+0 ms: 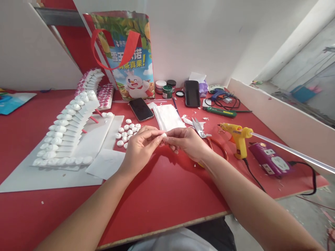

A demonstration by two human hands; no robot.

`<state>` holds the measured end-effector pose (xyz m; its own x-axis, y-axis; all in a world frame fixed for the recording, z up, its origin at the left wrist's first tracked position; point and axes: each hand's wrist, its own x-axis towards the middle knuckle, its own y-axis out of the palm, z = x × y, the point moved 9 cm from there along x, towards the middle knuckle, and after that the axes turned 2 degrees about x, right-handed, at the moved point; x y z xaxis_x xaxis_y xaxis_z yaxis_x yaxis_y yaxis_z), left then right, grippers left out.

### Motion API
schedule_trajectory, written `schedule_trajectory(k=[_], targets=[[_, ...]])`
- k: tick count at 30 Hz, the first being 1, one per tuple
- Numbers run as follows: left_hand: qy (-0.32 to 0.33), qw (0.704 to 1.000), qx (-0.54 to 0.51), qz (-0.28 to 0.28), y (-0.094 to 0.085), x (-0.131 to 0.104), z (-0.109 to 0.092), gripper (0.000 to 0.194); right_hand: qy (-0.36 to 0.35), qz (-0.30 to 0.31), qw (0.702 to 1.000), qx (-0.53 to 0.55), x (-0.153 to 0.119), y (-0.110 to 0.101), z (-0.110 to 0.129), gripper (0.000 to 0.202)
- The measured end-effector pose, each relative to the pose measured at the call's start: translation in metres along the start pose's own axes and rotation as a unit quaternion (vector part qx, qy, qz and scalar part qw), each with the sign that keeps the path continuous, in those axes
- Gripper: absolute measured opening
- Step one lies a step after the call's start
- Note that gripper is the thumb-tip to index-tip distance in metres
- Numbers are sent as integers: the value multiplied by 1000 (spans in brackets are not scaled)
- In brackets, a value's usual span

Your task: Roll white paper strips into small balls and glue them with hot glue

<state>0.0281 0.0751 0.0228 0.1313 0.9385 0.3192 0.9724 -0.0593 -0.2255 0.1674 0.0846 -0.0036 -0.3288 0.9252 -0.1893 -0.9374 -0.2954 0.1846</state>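
Head view: my left fingers and right fingers pinch one small white piece above the red table.

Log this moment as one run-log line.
left hand + right hand: both at small white piece | white swirls: beside left hand | scissors: beyond right hand | glue gun: unheld

The left hand and right hand are bare, as are both forearms. Pale grey clothing shows near, black clothing right of it.
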Motion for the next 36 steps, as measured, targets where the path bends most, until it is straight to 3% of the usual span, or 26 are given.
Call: schedule_trajectory(k=[7,15,22,27,36], targets=[[-6,1000,-17,-10,2,-4,3,14,-26,-8,1000,-1,-2,-1,-1,31],[22,999,28,15,5,-2,-5,15,57,-10,995,84,-2,0,-7,37],[127,977,172,22,3,-2,-22,13,121,23,983,134,-5,1,-11,33],[171,969,179,-10,-2,-3,-27,10,142,26,975,171,-8,5,-13,38],[229,954,193,2,7,-10,-38,7,120,9,979,164,-6,6,-14,49]])
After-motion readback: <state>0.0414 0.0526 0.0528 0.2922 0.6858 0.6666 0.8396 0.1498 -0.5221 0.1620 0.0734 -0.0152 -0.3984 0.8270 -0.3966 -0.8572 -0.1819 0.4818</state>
